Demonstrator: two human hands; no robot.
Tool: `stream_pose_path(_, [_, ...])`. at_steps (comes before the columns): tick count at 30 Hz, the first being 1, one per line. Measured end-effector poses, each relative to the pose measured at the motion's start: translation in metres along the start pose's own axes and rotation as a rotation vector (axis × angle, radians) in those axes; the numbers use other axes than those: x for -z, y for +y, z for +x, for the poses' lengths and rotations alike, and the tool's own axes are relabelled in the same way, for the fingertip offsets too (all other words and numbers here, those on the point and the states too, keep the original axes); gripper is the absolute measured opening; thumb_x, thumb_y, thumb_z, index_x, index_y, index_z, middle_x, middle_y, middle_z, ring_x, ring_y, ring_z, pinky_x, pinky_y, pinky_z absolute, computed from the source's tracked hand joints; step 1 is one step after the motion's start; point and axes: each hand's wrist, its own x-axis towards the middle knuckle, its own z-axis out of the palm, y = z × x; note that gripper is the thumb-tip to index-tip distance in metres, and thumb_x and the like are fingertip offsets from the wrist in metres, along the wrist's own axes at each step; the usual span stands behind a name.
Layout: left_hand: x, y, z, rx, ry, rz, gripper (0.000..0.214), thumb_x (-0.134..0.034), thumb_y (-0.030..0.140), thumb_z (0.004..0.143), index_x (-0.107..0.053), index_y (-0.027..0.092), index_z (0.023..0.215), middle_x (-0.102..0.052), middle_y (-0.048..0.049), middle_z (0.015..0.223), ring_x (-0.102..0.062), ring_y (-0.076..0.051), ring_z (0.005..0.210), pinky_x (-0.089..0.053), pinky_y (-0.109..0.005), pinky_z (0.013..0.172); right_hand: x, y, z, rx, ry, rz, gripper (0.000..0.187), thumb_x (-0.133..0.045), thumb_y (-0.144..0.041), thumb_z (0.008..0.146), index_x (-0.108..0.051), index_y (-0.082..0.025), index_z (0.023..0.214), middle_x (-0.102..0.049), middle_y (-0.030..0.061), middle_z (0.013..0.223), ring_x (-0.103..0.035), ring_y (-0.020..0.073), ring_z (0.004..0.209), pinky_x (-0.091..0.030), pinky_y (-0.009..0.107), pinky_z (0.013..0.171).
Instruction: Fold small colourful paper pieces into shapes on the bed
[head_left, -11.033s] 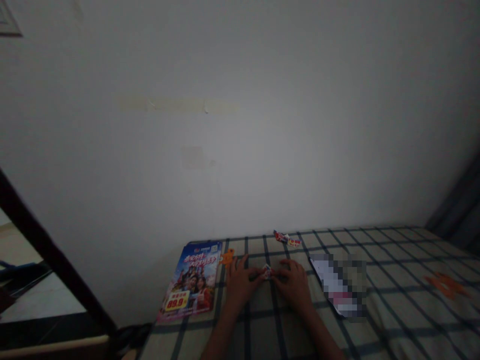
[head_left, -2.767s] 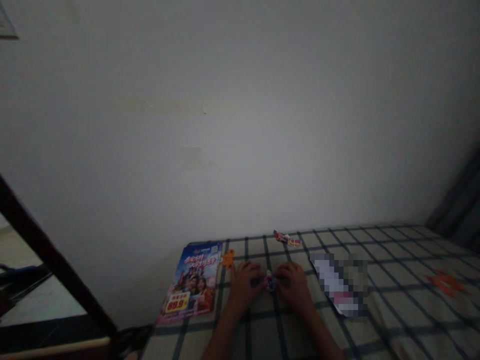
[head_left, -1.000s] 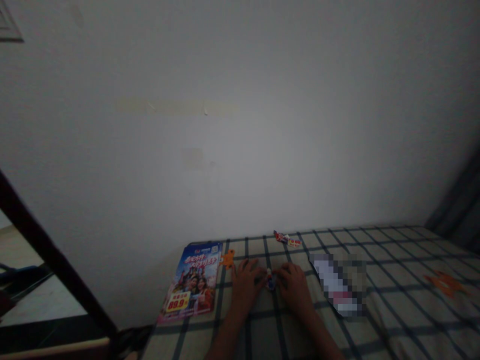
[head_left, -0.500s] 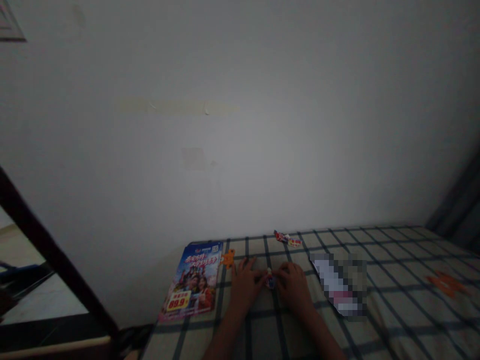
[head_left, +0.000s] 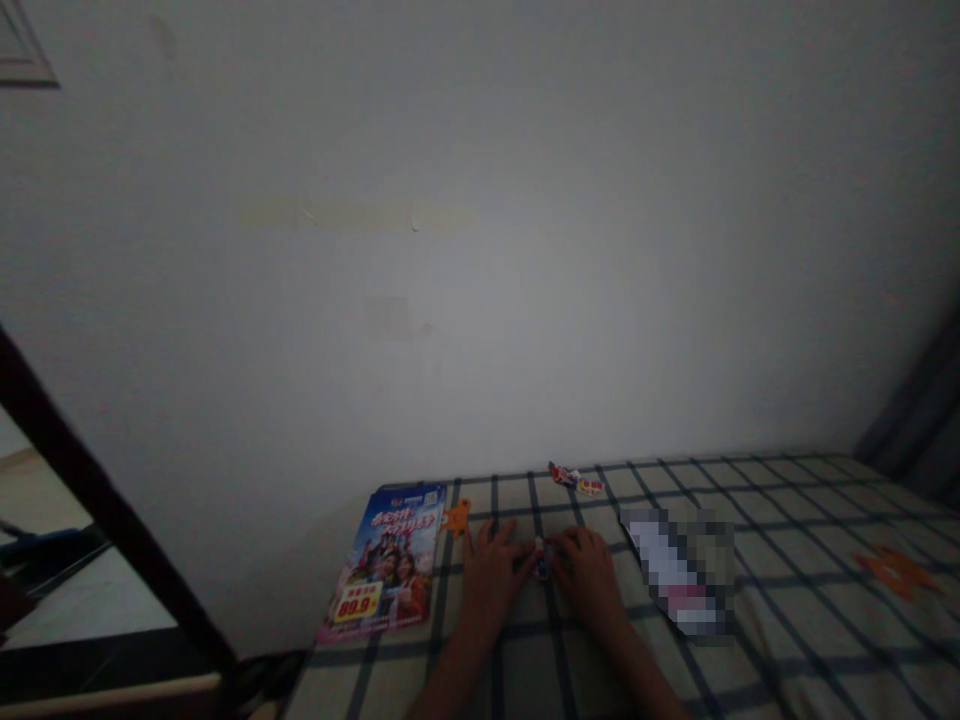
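My left hand (head_left: 491,565) and my right hand (head_left: 586,568) rest low over the checked cloth, fingertips nearly meeting. Between them is a small piece of folded printed paper (head_left: 541,562), coloured red, white and blue. The thumb and finger of each hand pinch it from either side, and the fingers partly cover it. My left hand's other fingers stretch forward, near an orange print on the cloth. Beyond the hands lies a folded printed paper strip (head_left: 576,479), close to the wall.
A stack of colourful leaflets (head_left: 388,560) lies left of my hands. To the right is a pixelated flat item (head_left: 675,575). The checked bedcloth (head_left: 795,520) runs up to a pale wall (head_left: 600,250). A dark post (head_left: 112,500) stands at the left.
My fingers have shifted slightly around the small folded paper, which stays in the same place. The leaflets and the strip have not moved.
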Motion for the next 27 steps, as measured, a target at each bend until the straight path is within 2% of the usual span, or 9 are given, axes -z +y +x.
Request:
stream_pose_path(2, [-0.001,0.002,-0.002,0.005,0.021,-0.012,0.028,-0.051,0.055,0.093,-0.072,0.048,0.111,-0.058,0.0045,0.143,-0.038,-0.035,0.139,-0.013,-0.067,0.117,0.0,-0.001,-0.001,-0.004,0.002,0.009,0.023,-0.061,-0.027,0.088,-0.07,-0.033,0.107,-0.063,0.0047,0.109,-0.055,0.024,0.105,-0.041,0.038,0.095])
stream_pose_path(7, [0.0,0.003,0.001,0.046,0.038,-0.032,0.026,-0.056,0.054,0.091,-0.077,0.042,0.099,-0.057,0.0022,0.143,-0.035,-0.035,0.141,-0.013,-0.065,0.117,0.003,-0.002,-0.003,-0.032,0.014,0.048,0.017,-0.061,-0.026,0.088,-0.073,-0.032,0.098,-0.063,0.0045,0.105,-0.056,0.0235,0.104,-0.042,0.036,0.092])
stream_pose_path(13, [0.006,-0.005,0.006,0.008,0.021,-0.068,0.028,-0.056,0.054,0.091,-0.078,0.04,0.1,-0.052,-0.0008,0.145,-0.033,-0.033,0.142,-0.024,-0.056,0.117,0.003,0.0,-0.002,-0.026,0.013,0.047,0.022,-0.06,-0.022,0.088,-0.074,-0.035,0.1,-0.064,0.0037,0.106,-0.057,0.0239,0.105,-0.042,0.037,0.093])
stream_pose_path(17, [0.003,-0.008,0.005,-0.024,0.024,-0.031,0.024,-0.06,0.051,0.089,-0.076,0.042,0.105,-0.052,-0.0016,0.144,-0.032,-0.034,0.142,-0.018,-0.06,0.118,0.003,0.002,-0.001,-0.015,0.004,0.045,0.022,-0.061,-0.024,0.087,-0.074,-0.035,0.1,-0.065,0.0042,0.106,-0.057,0.0241,0.105,-0.043,0.037,0.093])
stream_pose_path(22, [-0.003,-0.006,0.003,-0.051,0.049,0.023,0.024,-0.057,0.045,0.093,-0.072,0.04,0.111,-0.046,-0.001,0.152,-0.03,-0.034,0.144,-0.013,-0.066,0.117,0.002,0.005,0.0,-0.005,-0.017,0.045,0.023,-0.062,-0.026,0.087,-0.074,-0.037,0.104,-0.065,0.0045,0.107,-0.057,0.0244,0.105,-0.043,0.038,0.094])
stream_pose_path(27, [-0.005,-0.008,0.003,-0.044,0.007,0.026,0.019,-0.061,0.044,0.09,-0.074,0.04,0.104,-0.042,0.003,0.156,-0.027,-0.035,0.146,-0.008,-0.068,0.117,0.004,0.005,0.0,0.013,-0.026,0.049,0.025,-0.062,-0.027,0.088,-0.073,-0.037,0.108,-0.064,0.0051,0.108,-0.057,0.0245,0.107,-0.043,0.039,0.096])
